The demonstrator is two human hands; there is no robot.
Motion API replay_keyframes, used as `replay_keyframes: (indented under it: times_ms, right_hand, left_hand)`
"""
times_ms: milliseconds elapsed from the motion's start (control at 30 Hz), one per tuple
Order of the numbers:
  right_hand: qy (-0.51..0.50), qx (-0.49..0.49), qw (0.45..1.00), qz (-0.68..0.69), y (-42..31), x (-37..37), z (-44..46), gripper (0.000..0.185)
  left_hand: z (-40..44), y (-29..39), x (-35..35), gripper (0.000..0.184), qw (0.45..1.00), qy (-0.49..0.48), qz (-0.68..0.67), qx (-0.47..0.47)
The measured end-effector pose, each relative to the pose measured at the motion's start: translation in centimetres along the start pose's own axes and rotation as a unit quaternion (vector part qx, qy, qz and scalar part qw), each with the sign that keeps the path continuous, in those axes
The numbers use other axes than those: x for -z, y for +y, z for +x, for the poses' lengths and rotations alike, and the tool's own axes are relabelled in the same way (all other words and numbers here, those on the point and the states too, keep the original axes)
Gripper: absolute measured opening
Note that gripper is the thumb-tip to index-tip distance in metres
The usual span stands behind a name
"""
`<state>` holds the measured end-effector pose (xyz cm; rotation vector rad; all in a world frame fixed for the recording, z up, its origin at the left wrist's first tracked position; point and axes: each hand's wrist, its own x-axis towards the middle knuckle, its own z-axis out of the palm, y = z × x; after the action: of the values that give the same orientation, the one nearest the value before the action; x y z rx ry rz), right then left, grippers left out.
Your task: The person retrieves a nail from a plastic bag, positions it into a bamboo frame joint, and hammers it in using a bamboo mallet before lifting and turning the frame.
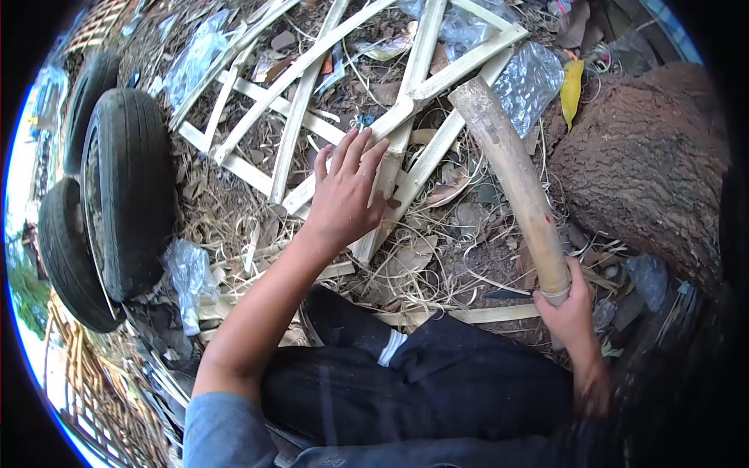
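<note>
My left hand (349, 187) lies over a lattice of pale split-bamboo strips (312, 58), its fingers stretched out and touching or just above the crossing strips. My right hand (571, 306) is closed round the near end of a thick, slightly curved bamboo stick (516, 171). The stick slants up and away, its far end over the right edge of the lattice. A thin dark pointed piece (507, 295) shows just left of my right hand; I cannot tell whether the hand holds it too.
Several old tyres (129, 187) stand at the left. A thick tree trunk (644, 171) is on the right, with a yellow leaf (572, 92) beside it. Bamboo shavings (413, 265), dry leaves and clear plastic (530, 86) litter the dirt. My bent leg (421, 382) is in front.
</note>
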<state>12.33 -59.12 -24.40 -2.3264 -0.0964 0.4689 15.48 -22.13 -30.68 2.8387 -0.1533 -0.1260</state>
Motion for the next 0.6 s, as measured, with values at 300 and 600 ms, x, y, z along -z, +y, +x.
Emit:
replay_keyframes:
  times_ms: [300,600]
  right_hand:
    - [-0.03,-0.013,0.999,0.009,1.0,-0.1,0.6,0.051]
    - [-0.061,-0.001,0.998,-0.011,0.8,-0.2,0.5,0.055]
  left_hand:
    - [3.0,-2.3,1.2,0.073,0.992,-0.054,0.107,-0.046]
    - [3.5,-3.8,-0.1,0.077,0.998,-0.009,-0.004,-0.066]
